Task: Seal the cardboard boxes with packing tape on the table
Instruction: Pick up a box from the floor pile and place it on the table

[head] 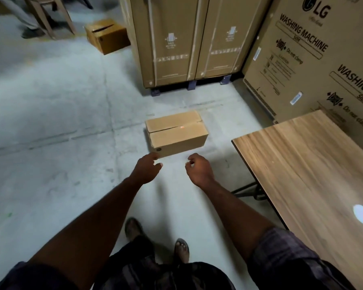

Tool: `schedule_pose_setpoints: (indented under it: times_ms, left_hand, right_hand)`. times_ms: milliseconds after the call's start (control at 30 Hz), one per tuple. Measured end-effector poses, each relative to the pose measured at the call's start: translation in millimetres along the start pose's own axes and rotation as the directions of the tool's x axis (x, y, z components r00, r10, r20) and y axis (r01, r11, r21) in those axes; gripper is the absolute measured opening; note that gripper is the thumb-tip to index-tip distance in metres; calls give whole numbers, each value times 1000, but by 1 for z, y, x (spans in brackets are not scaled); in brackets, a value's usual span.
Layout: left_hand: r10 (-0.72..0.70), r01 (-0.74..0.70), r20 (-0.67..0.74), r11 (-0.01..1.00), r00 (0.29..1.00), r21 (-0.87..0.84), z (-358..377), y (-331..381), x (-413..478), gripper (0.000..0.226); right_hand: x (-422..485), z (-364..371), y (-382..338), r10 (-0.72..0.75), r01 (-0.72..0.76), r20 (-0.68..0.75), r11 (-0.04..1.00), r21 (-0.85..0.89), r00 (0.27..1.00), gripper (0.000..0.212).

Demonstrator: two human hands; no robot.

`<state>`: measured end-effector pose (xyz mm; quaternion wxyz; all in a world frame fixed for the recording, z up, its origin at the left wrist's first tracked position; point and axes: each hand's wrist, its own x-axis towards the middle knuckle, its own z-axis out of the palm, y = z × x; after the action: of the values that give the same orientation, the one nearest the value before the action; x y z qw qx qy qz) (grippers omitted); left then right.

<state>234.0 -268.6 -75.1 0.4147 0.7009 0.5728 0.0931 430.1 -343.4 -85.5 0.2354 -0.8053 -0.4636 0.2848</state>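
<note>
A small cardboard box (176, 132) lies on the grey floor ahead of me, its top flaps folded down with a dark seam between them. My left hand (147, 168) is stretched out just short of the box's near left corner, fingers apart and holding nothing. My right hand (199, 168) hovers a little in front of the box's near side, fingers loosely curled and empty. A second small cardboard box (107, 35) sits farther back on the floor with a slit in its top. The wooden table (314, 170) stands to my right. No tape is in view.
Tall cardboard appliance cartons (187, 40) stand on pallets behind the box, and washing machine cartons (314, 57) rise at the right behind the table. A chair (48, 15) and another person's legs are at the top left. My feet (155, 237) stand on open floor.
</note>
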Motion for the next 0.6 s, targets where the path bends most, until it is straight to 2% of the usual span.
schedule_pose_setpoints:
  times_ms: [67, 100, 167, 300, 533, 600]
  left_hand:
    - [-98, 101, 25, 967, 995, -235, -22, -8, 37, 31]
    - [-135, 149, 65, 928, 989, -342, -37, -12, 60, 27]
    - [-156, 184, 100, 873, 983, -452, -57, -21, 94, 21]
    - [-147, 194, 134, 853, 980, -485, -106, -34, 166, 16]
    - [-105, 194, 239, 900, 965, -390, -162, -34, 276, 11]
    - [-88, 185, 265, 912, 960, -365, -166, -26, 307, 16]
  right_hand:
    - [30, 10, -19, 105, -94, -56, 980, 174, 993, 17]
    - [49, 15, -31, 142, -121, -82, 968, 221, 986, 16]
    - [74, 24, -49, 161, -128, -114, 959, 254, 980, 15]
    - [131, 47, -93, 213, -165, -163, 950, 264, 963, 11]
    - [211, 74, -143, 296, -248, -173, 935, 251, 939, 19]
    - [236, 78, -147, 332, -279, -177, 922, 270, 927, 20]
